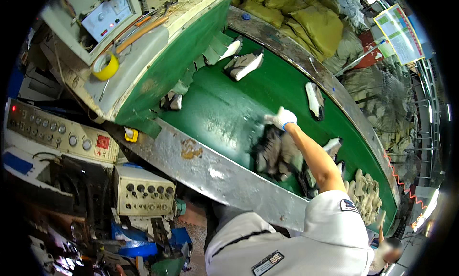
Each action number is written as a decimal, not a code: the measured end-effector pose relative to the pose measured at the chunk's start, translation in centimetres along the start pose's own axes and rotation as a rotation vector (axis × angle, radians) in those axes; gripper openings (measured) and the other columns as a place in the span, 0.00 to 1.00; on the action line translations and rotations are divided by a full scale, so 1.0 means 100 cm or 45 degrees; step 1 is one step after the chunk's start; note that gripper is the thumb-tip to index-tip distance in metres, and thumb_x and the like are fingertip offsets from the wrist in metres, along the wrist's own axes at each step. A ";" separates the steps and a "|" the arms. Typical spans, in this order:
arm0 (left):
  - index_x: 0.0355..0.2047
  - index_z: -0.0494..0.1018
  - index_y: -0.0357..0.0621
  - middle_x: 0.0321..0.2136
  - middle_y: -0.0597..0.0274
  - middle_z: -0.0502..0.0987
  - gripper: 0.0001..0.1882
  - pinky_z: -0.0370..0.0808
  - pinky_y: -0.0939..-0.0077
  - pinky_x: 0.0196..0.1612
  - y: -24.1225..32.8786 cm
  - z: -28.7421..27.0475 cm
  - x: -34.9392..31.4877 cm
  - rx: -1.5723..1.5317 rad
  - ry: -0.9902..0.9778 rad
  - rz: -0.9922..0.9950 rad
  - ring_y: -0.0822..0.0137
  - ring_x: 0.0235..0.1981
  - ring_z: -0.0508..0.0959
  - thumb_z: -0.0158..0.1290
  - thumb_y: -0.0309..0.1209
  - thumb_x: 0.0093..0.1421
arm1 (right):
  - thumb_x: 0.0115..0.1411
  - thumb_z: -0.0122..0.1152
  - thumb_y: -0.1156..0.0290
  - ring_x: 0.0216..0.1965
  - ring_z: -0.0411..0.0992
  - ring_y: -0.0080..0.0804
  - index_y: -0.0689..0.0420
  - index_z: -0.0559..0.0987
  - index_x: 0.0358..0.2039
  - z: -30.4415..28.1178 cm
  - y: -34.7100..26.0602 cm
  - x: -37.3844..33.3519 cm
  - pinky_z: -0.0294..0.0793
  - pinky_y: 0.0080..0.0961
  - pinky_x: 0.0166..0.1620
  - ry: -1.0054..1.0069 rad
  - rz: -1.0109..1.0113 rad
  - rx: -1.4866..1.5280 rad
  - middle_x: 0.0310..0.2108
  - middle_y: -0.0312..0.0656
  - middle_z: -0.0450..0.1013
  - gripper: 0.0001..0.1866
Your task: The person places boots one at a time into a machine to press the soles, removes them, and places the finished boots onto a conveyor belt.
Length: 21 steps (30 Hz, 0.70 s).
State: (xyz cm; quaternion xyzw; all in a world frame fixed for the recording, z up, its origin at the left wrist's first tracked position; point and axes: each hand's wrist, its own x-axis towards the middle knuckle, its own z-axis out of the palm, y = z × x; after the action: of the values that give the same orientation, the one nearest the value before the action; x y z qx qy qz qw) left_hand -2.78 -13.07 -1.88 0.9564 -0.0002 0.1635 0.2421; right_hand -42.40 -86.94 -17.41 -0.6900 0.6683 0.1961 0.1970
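Observation:
My right hand, in a white glove with a blue-edged cuff, reaches over the green conveyor belt. One finger stretches out to the left and the thumb sticks up; I see nothing gripped in it. Just below and partly under the hand lies a cluster of grey-brown shoes, blurred at its left edge. A white-soled shoe lies to the right of the hand. My left hand does not show.
Farther up the belt lie a grey shoe and a small dark shoe beside the green flap curtain. Beige shoe lasts pile up at right. A metal rim borders the belt. Yellow tape and a control panel are left.

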 end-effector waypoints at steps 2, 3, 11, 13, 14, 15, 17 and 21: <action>0.37 0.84 0.33 0.35 0.45 0.84 0.15 0.79 0.61 0.34 -0.020 -0.001 0.015 0.496 -0.062 0.317 0.55 0.29 0.81 0.66 0.33 0.55 | 0.47 0.67 0.32 0.54 0.76 0.53 0.72 0.65 0.63 0.029 -0.016 0.096 0.74 0.38 0.56 0.295 -0.079 0.454 0.56 0.65 0.72 0.59; 0.44 0.82 0.35 0.39 0.46 0.84 0.18 0.79 0.60 0.34 -0.033 -0.009 0.017 0.664 -0.207 -0.062 0.55 0.29 0.80 0.65 0.34 0.56 | 0.48 0.72 0.37 0.50 0.76 0.49 0.75 0.64 0.63 0.028 -0.050 0.137 0.79 0.41 0.46 -0.012 0.034 0.808 0.52 0.59 0.75 0.58; 0.47 0.81 0.36 0.40 0.47 0.83 0.20 0.79 0.60 0.35 -0.019 0.030 0.038 0.463 -0.407 -0.142 0.55 0.30 0.80 0.65 0.35 0.56 | 0.47 0.79 0.61 0.33 0.80 0.39 0.73 0.59 0.63 0.035 -0.159 0.314 0.81 0.35 0.31 0.696 0.572 1.452 0.45 0.52 0.78 0.51; 0.48 0.80 0.36 0.41 0.47 0.83 0.21 0.79 0.60 0.35 -0.032 0.029 0.027 0.441 -0.454 -0.180 0.55 0.30 0.80 0.65 0.35 0.57 | 0.50 0.75 0.68 0.33 0.80 0.38 0.70 0.72 0.56 0.042 -0.140 0.312 0.81 0.35 0.32 0.429 0.043 2.036 0.43 0.48 0.79 0.35; 0.48 0.80 0.36 0.41 0.47 0.83 0.21 0.79 0.60 0.35 -0.039 0.002 0.002 0.459 -0.426 -0.245 0.55 0.30 0.80 0.65 0.35 0.57 | 0.54 0.70 0.76 0.31 0.79 0.39 0.64 0.79 0.43 0.049 -0.169 0.279 0.81 0.38 0.30 0.191 -0.079 2.353 0.37 0.45 0.80 0.16; 0.48 0.80 0.37 0.41 0.47 0.83 0.21 0.79 0.61 0.36 -0.047 -0.007 -0.007 0.442 -0.444 -0.258 0.55 0.31 0.80 0.65 0.35 0.57 | 0.57 0.67 0.76 0.28 0.78 0.39 0.63 0.78 0.45 0.049 -0.157 0.253 0.79 0.36 0.28 -0.119 -0.135 2.413 0.34 0.43 0.79 0.15; 0.49 0.80 0.37 0.42 0.47 0.83 0.22 0.79 0.61 0.36 -0.064 -0.014 -0.012 0.342 -0.509 -0.236 0.56 0.31 0.80 0.65 0.35 0.57 | 0.66 0.60 0.61 0.25 0.76 0.33 0.62 0.77 0.48 0.053 -0.107 0.186 0.74 0.28 0.25 -0.767 -0.634 2.454 0.33 0.44 0.79 0.17; 0.50 0.79 0.38 0.43 0.47 0.82 0.23 0.79 0.61 0.37 -0.135 -0.061 -0.050 0.006 -0.540 -0.253 0.56 0.31 0.80 0.65 0.36 0.57 | 0.58 0.70 0.62 0.62 0.67 0.47 0.57 0.67 0.64 0.075 -0.128 -0.065 0.66 0.48 0.66 -1.232 -0.642 2.743 0.64 0.49 0.67 0.36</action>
State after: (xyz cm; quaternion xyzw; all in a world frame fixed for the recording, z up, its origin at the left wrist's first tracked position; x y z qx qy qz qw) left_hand -8.37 1.25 -4.65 0.9652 0.0434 -0.0659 0.2493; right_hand -29.85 -77.04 -20.18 -0.1379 0.1923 -0.2675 0.9340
